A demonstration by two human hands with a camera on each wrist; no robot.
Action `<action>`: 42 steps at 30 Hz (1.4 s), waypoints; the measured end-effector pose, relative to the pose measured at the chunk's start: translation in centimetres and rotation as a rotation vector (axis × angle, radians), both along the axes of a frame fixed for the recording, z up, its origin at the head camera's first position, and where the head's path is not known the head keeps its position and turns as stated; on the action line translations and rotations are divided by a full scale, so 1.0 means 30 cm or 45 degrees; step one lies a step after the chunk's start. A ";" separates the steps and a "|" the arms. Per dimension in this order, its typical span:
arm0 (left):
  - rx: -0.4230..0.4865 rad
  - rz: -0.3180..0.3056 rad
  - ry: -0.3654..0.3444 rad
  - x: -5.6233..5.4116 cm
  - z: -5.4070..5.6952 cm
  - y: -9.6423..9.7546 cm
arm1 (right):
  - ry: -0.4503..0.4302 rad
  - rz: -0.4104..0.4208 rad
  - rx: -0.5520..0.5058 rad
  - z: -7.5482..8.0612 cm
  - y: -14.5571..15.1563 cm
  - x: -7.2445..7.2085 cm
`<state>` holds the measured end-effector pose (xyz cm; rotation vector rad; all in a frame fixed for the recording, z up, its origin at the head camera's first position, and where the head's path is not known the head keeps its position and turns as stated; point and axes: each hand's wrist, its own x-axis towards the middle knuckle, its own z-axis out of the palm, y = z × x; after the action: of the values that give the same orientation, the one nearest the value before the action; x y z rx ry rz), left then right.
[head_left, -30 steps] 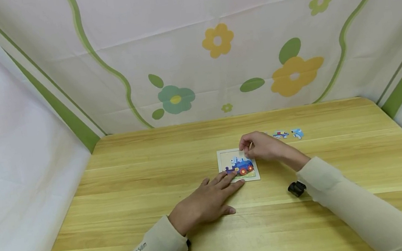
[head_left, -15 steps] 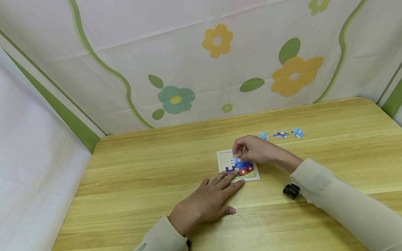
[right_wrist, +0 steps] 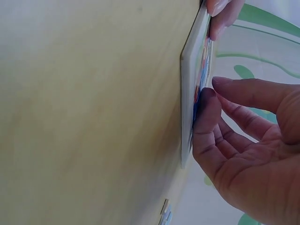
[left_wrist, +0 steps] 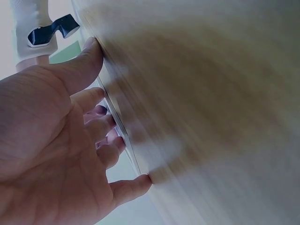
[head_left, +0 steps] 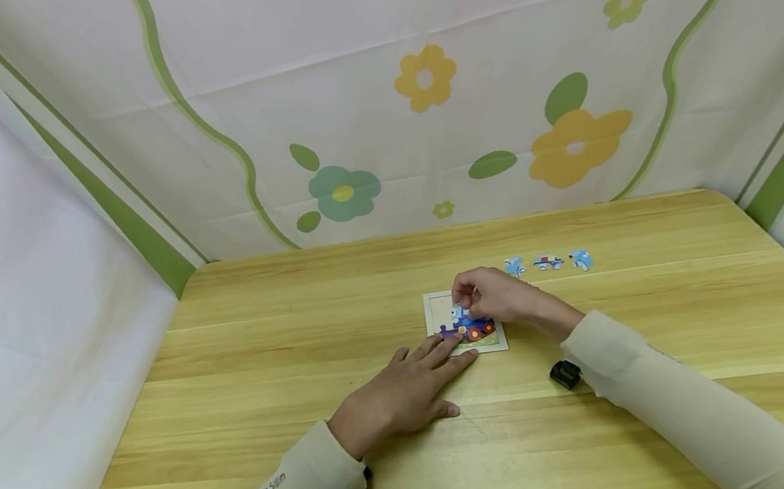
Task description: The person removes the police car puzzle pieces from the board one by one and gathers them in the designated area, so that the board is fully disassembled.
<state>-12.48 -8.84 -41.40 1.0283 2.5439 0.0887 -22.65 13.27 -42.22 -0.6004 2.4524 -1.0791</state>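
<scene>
The puzzle board (head_left: 438,301), white-framed and showing a blue train with red wheels, lies flat on the table. My left hand (head_left: 410,389) rests on its lower left part with fingers spread; in the left wrist view that hand's fingertips meet the board and table edge-on. Over the board's upper middle, my right hand (head_left: 497,294) has its thumb and forefinger brought together on a small puzzle piece at the train's top. The fingers mostly hide this piece. In the right wrist view, the right hand (right_wrist: 253,136) touches the board's face (right_wrist: 190,84) at its fingertips.
Behind the right hand, a row of loose puzzle pieces lies on the wooden table (head_left: 263,334): a light blue one (head_left: 514,266), a multicoloured one (head_left: 548,262) and another blue one (head_left: 581,260). A flower-printed cloth (head_left: 376,116) hangs beyond the table's back edge.
My right hand has moved left and slightly down from the board's upper right corner to its upper middle, uncovering the leftmost loose piece. The left hand has stayed still.
</scene>
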 end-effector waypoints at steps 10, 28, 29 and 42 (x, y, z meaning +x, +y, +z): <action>-0.010 0.003 -0.002 0.001 -0.001 0.001 | -0.019 -0.015 0.020 -0.001 -0.012 0.003; 0.006 -0.009 -0.001 -0.003 -0.003 -0.002 | 0.004 -0.003 0.060 0.005 -0.016 0.002; 0.006 -0.009 -0.001 -0.004 -0.004 -0.002 | 0.010 0.000 0.067 0.005 -0.016 0.003; 0.003 0.001 -0.011 -0.002 -0.002 0.000 | 0.015 -0.030 0.101 0.004 -0.020 0.004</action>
<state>-12.54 -8.84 -41.46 1.0254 2.5369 0.0964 -22.53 12.68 -42.11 -0.5558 2.5055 -0.9852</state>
